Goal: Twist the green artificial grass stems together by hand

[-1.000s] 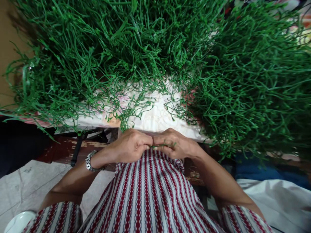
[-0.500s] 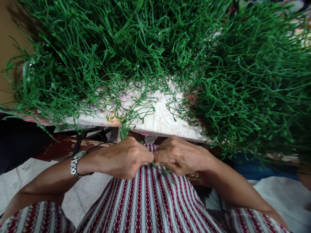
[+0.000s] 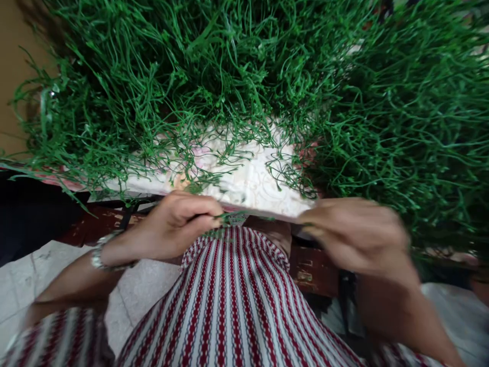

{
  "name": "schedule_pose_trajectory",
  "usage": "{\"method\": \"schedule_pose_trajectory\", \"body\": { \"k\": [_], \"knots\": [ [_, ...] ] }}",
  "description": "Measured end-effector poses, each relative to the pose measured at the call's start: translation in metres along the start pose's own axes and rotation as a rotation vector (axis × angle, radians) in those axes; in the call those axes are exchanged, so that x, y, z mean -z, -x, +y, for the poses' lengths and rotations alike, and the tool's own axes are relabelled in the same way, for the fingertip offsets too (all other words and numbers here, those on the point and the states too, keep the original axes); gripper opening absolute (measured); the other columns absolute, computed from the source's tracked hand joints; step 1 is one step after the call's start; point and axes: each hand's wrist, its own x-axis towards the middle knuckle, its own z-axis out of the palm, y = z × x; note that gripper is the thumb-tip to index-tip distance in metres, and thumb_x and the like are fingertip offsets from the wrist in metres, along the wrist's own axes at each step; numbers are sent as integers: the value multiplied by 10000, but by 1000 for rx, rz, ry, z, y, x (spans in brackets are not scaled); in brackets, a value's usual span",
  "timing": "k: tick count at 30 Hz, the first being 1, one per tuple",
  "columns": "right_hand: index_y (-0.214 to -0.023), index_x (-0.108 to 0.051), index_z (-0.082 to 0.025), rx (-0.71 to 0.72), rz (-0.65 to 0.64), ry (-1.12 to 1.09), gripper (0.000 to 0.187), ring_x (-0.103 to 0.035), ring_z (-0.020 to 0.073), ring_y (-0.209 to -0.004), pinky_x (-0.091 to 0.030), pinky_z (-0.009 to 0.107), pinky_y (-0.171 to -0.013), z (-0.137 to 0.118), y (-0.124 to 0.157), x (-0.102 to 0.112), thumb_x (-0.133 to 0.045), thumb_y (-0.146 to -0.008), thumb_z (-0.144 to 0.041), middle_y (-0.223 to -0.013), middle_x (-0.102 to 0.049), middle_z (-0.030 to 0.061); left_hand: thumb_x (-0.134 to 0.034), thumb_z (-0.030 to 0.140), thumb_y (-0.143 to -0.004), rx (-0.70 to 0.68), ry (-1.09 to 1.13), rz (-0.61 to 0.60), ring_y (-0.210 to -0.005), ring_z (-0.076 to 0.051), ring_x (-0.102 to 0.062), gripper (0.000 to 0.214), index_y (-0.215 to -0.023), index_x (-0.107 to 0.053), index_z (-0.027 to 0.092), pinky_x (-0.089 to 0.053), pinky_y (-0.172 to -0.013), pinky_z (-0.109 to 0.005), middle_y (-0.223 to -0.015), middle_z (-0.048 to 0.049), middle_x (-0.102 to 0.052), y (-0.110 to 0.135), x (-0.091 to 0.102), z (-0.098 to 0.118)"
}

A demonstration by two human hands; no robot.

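Green sprig (image 3: 226, 220) | left hand (image 3: 179, 224) fingers pinched on it; right hand (image 3: 355, 234) blurred, grip unclear

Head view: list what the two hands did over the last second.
The hands, earlier pinched together, have parted. The right hand swung rightward and is blurred; its hold cannot be told. The left hand rose toward the edge of the patterned tabletop, still pinching a green sprig. The heaps of green stems and the tabletop stayed put.

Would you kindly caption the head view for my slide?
Left hand pinches a green sprig before heaped green stems; right hand blurred, apart.
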Motion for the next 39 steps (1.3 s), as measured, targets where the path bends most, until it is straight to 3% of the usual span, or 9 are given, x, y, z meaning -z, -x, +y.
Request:
{"method": "schedule_pose_trajectory", "body": {
  "k": [2, 6, 9, 14, 20, 28, 33, 36, 39],
  "knots": [
    [-865, -590, -196, -26, -114, -40, 109, -545, 101, -581, -419, 243, -539, -2, -6, -16, -487, -862, -161, -671, -599, 2, -516, 175, -813, 71, 62, 116, -498, -79, -418, 175, -639, -525, 172, -313, -471, -207, -547, 32, -484, -11, -8, 0],
    [-851, -556, -157, -225, 37, -162, 120, -518, 93, -617, -403, 219, -567, -3, -18, -54, -445, -893, -174, -700, -564, 9, -511, 209, -823, 153, 259, 150, -499, -66, -368, 169, -661, -502, 160, -299, -469, -192, -556, 45, -421, -27, -25, -4],
    [-868, -544, -153, -222, 104, -259, 80, -505, 102, -674, -399, 222, -608, -2, -23, -71, -479, -880, -198, -728, -534, 10, -491, 214, -836, 161, 380, 128, -504, -66, -378, 154, -694, -508, 157, -309, -474, -188, -566, 43, -421, -30, -32, -8],
    [-872, -509, -155, -244, 64, -432, 81, -451, 101, -675, -377, 216, -601, 0, -23, -87, -492, -873, -234, -709, -449, -7, -488, 182, -837, 111, 366, 215, -565, -78, -424, 101, -748, -528, 154, -348, -530, -196, -638, 21, -475, -30, -41, -15],
    [-811, -484, -162, -286, 123, -432, 79, -427, 83, -643, -351, 207, -589, -1, -18, -94, -504, -868, -213, -694, -425, -23, -488, 196, -843, 77, 277, 287, -605, -85, -434, 74, -790, -528, 163, -354, -574, -197, -674, 20, -478, -28, -51, -18],
    [-877, -503, -161, -181, 225, -242, 51, -484, 119, -692, -393, 251, -618, -3, -16, -95, -508, -840, -127, -745, -507, 18, -575, 211, -778, 206, 342, 211, -593, -81, -398, 126, -794, -453, 181, -330, -538, -189, -662, 44, -411, -26, -52, -19],
    [-888, -487, -167, -88, 261, -70, 99, -472, 130, -703, -398, 255, -609, -3, -14, -97, -507, -829, -90, -747, -511, 29, -569, 156, -760, 134, 60, 283, -538, -69, -358, 195, -637, -418, 165, -277, -508, -199, -570, 60, -373, -29, -52, -16],
    [-918, -474, -165, -85, 256, -70, 96, -497, 150, -785, -434, 278, -669, -2, -13, -97, -487, -841, -108, -814, -524, 55, -560, 128, -765, 62, -5, 307, -581, -80, -422, 159, -636, -471, 153, -321, -559, -212, -597, 41, -450, -30, -53, -15],
    [-1001, -471, -150, -116, 215, -151, 137, -525, 159, -843, -455, 292, -706, 0, -12, -97, -456, -866, -135, -887, -545, 82, -557, 140, -780, 65, 97, 285, -637, -100, -492, 101, -679, -550, 141, -379, -607, -224, -656, 4, -543, -30, -55, -16]
  ]
}}
